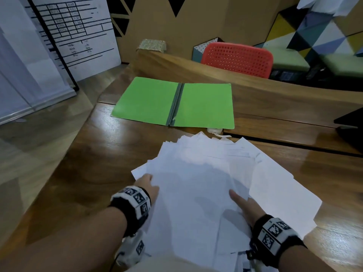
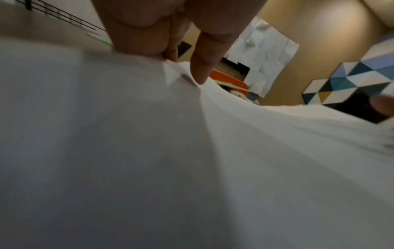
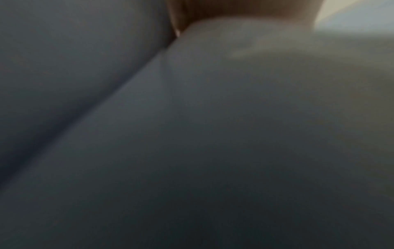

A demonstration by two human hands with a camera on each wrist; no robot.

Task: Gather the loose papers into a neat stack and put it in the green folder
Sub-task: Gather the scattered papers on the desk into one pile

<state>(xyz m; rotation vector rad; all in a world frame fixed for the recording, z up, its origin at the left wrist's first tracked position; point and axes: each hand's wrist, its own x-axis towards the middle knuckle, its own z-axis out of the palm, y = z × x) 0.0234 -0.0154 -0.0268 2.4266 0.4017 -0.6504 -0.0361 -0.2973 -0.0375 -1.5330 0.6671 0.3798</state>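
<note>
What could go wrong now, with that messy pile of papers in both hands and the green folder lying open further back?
The papers are fanned out with corners poking every way, so sheets at the right edge may slip loose as the left hand and right hand gather them. Squeezing an uneven pile could crease pages. The folder lies open partly over a seam in the table, so a ragged stack might overhang its covers.

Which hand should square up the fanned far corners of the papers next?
Probably the right hand: the papers splay widest toward the right, nearest it. The left hand grips the left edge, steadying them.
</note>
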